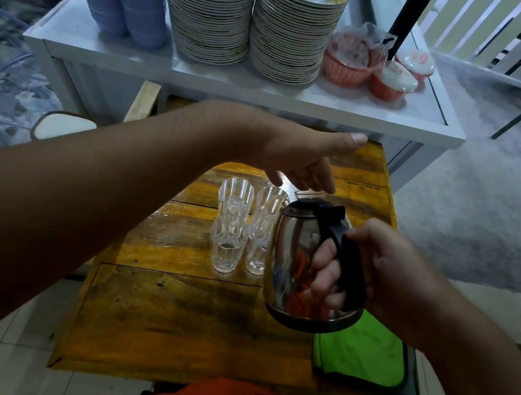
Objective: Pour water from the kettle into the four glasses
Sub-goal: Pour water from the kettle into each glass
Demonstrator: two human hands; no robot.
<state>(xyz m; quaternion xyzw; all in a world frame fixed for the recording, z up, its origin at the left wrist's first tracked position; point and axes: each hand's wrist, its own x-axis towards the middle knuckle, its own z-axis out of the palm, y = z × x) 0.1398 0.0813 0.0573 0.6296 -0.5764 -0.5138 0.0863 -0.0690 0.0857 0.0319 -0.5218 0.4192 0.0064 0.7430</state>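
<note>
Right hand (pixel 375 269): my fingers are wrapped round the black handle of the kettle (pixel 303 264), which I hold lifted off the desk (pixel 196 318), right of centre in the frame.
Left hand (pixel 297 158): fingers straight and spread, holding nothing, hovering above the kettle's lid, centre of the frame.
Glasses (pixel 231 223): four, standing upright in a tight two-by-two block just left of the kettle; they look empty or nearly so, though I cannot tell for certain.
Step in hand: bringing the spout over the first glass.
Doing it well: I should tilt slowly, keep the spout low over one rim, steady the lid with my left fingers, and not knock the close-set glasses.
Green cloth (pixel 363 355): lower right, under the kettle.
</note>
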